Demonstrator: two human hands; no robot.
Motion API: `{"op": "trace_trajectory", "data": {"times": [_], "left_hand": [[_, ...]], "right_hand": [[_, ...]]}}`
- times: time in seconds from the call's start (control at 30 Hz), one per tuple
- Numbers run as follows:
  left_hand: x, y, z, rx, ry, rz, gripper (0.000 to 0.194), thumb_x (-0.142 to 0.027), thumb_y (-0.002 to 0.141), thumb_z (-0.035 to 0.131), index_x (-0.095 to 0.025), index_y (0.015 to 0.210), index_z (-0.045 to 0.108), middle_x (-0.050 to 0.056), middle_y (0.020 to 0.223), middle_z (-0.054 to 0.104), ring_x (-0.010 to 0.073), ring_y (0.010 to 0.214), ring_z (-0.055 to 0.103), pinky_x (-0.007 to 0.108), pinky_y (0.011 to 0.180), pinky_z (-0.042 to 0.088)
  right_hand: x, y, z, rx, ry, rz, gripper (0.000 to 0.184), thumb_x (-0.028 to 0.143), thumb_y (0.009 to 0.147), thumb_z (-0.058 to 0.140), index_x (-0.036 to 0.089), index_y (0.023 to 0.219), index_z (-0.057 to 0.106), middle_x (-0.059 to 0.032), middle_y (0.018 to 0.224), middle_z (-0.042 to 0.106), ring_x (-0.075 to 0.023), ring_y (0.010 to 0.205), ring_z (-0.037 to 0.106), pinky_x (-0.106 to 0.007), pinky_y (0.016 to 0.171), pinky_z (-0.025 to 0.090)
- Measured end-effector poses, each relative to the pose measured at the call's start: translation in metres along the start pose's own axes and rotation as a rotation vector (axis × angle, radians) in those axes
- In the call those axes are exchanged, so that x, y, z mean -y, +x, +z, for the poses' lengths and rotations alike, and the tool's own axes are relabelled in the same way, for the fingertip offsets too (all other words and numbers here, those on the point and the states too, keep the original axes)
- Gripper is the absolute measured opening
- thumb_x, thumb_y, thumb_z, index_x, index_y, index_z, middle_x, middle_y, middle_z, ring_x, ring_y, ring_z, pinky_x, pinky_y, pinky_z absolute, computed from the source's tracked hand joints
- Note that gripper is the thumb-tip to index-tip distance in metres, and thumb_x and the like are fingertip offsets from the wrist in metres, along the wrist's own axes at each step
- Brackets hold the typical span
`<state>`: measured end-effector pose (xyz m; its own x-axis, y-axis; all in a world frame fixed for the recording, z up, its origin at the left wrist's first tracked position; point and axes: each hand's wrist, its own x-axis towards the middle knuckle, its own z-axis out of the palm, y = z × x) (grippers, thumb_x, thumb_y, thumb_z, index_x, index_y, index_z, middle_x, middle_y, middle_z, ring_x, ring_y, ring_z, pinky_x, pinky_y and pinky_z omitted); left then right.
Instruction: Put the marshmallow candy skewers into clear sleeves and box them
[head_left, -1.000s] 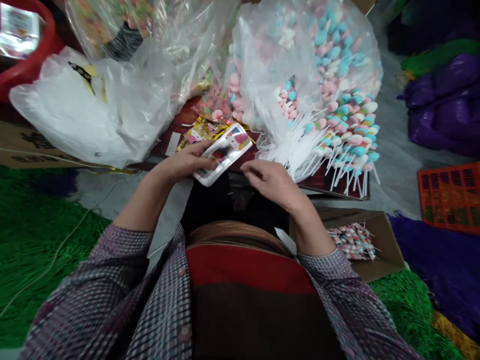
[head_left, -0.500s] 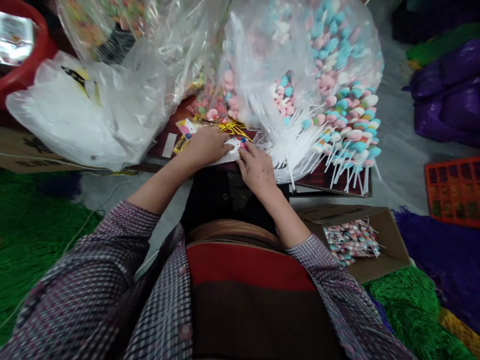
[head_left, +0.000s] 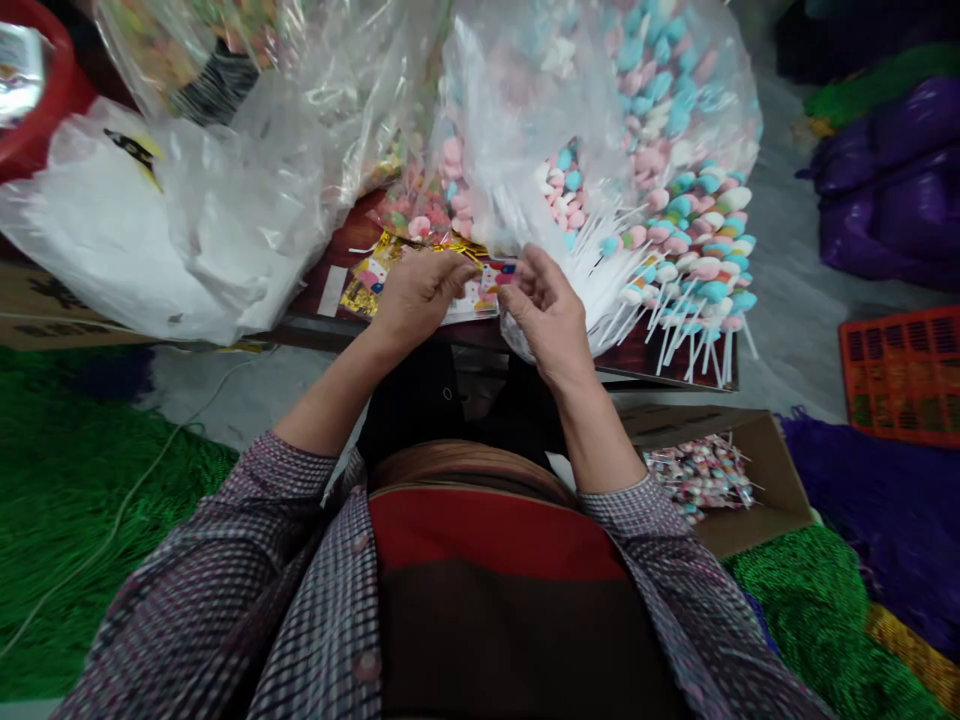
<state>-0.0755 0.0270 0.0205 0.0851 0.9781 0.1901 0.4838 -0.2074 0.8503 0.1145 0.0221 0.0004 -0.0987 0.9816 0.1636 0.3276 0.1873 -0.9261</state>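
Now the two hands stand slightly farther apart, exposing more of the printed packet (head_left: 478,300) between them on the counter (head_left: 358,232). The left hand (head_left: 420,295) is curled, the right hand (head_left: 551,312) half-open, fingers bent; whether either pinches anything, I cannot tell.

No lettering is legible: dark print (head_left: 56,291) on the cardboard box (head_left: 19,285) and the white plastic bag's (head_left: 217,220) black-and-yellow label (head_left: 133,153) are too blurred.
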Motion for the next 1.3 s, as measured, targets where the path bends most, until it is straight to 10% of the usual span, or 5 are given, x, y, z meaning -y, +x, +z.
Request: {"op": "trace_trajectory", "data": {"times": [0.23,0.47,0.87,1.17,1.3], "left_hand": [[-0.014,-0.026,0.022,0.071,-0.526,-0.196,0.016,-0.027,0.084,0.075,-0.018,0.077,0.063,-0.005,0.064,0.057,0.0087,0.056,0.052,0.023,0.060,0.042],[-0.018,-0.039,0.037,0.133,-0.464,-0.205,0.030,-0.027,0.089,0.071,-0.020,0.065,0.054,-0.006,0.051,0.050,0.0090,0.052,0.043,0.024,0.056,0.034],[-0.029,-0.042,0.045,0.273,-0.619,-0.223,0.031,-0.050,0.084,0.075,-0.022,0.088,0.061,-0.008,0.055,0.047,0.0074,0.045,0.039,0.021,0.045,0.029],[-0.033,-0.032,0.066,0.194,-0.757,-0.359,0.052,-0.064,0.077,0.077,-0.019,0.065,0.053,-0.009,0.042,0.037,0.0042,0.035,0.032,0.020,0.039,0.029],[-0.039,-0.028,0.067,0.216,-0.816,-0.371,0.050,-0.061,0.068,0.085,-0.019,0.072,0.057,-0.011,0.045,0.037,0.0030,0.036,0.030,0.018,0.038,0.029]], "right_hand": [[0.005,-0.015,-0.012,-0.028,0.165,0.197,0.041,0.058,0.086,0.068,0.020,0.073,0.064,0.0055,0.057,0.055,-0.0089,0.056,0.049,-0.023,0.059,0.044],[-0.003,-0.036,-0.022,0.025,0.334,0.261,0.047,0.063,0.068,0.080,0.022,0.087,0.068,0.0044,0.074,0.064,-0.0105,0.065,0.056,-0.026,0.065,0.049],[0.007,-0.047,-0.039,-0.090,0.200,0.250,0.044,0.064,0.077,0.069,0.022,0.070,0.063,0.0045,0.059,0.057,-0.0110,0.057,0.049,-0.025,0.059,0.042],[0.010,-0.045,-0.054,-0.169,-0.062,0.102,0.067,0.075,0.089,0.046,0.022,0.049,0.036,0.0045,0.047,0.034,-0.0100,0.053,0.034,-0.027,0.055,0.030],[0.006,-0.035,-0.075,-0.087,-0.197,0.063,0.056,0.061,0.093,0.051,0.021,0.055,0.054,0.0025,0.053,0.051,-0.0115,0.056,0.047,-0.025,0.058,0.037]]}}
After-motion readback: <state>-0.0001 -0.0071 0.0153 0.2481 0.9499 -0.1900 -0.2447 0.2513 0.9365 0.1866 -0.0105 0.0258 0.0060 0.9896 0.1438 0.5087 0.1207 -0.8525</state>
